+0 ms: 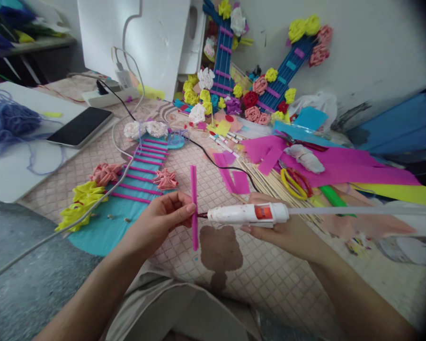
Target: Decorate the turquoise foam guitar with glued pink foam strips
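Observation:
Between thumb and fingers, my left hand [172, 211] pinches a narrow magenta strip [194, 189] that stands upright in view. My right hand [270, 232] is wrapped round a white hot glue gun [234, 214], whose dark nozzle points left and meets the strip beside my left thumb. A long translucent glue stick [358, 210] runs out of the gun's back end to the right. Left of my left hand lies a turquoise guitar-shaped craft piece [128, 208] with magenta bars across it, yellow and pink paper flowers at its sides and white ones at its top.
A black phone [80, 127] and purple yarn [10, 118] lie on a white board at left. A grey cable [92, 203] crosses the turquoise piece. Scissors [294, 183], thin sticks [266, 184] and magenta sheets [326, 166] spread to the right. Flowered blue pieces [284, 76] lean against the wall.

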Demonstrator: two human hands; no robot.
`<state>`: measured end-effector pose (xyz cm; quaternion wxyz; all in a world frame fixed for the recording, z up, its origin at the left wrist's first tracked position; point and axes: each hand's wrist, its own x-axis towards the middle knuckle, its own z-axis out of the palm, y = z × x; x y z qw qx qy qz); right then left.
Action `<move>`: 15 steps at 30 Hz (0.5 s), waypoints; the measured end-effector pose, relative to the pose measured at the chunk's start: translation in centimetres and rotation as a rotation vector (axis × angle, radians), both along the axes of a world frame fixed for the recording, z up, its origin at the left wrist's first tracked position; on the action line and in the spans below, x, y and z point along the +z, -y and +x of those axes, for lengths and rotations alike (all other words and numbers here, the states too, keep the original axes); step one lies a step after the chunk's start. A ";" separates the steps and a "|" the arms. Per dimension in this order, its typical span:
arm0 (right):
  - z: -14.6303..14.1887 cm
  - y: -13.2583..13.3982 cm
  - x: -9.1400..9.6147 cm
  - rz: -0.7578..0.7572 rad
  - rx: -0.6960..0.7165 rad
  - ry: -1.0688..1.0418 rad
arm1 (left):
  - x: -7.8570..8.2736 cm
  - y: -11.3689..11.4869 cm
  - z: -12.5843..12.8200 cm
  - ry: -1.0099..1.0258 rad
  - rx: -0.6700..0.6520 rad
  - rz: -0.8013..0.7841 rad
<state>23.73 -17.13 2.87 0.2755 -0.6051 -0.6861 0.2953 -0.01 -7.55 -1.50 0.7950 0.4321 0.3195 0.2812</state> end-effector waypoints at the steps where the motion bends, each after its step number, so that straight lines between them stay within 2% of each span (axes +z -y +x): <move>1: 0.0 0.0 0.0 0.003 -0.008 0.005 | 0.0 0.0 0.0 -0.005 -0.002 0.005; 15: -0.1 -0.3 0.1 -0.014 -0.056 -0.020 | -0.2 0.3 -0.1 -0.005 -0.057 0.025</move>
